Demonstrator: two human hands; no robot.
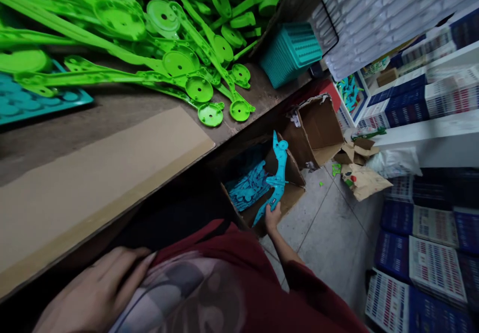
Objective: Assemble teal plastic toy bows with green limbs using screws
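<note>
A long blue plastic part point(280, 166) stands out above an open cardboard box point(294, 201), its lower end in my right hand point(272, 217). The fingers of that hand are closed round it. Inside the box, to the left of the held part, lies a pile of similar blue parts point(247, 188). My left hand point(99, 285) rests near my shirt at the lower left, its fingers side by side and curved, with their tips partly hidden. Whether it holds anything cannot be seen.
Many green plastic parts point(179, 64) are heaped on the table point(123, 106), beside a cardboard sheet point(108, 178) along its edge. Stacked teal trays point(290, 54) stand behind. Another open box point(320, 128) and stacked blue-and-white boxes point(436, 263) are on the right.
</note>
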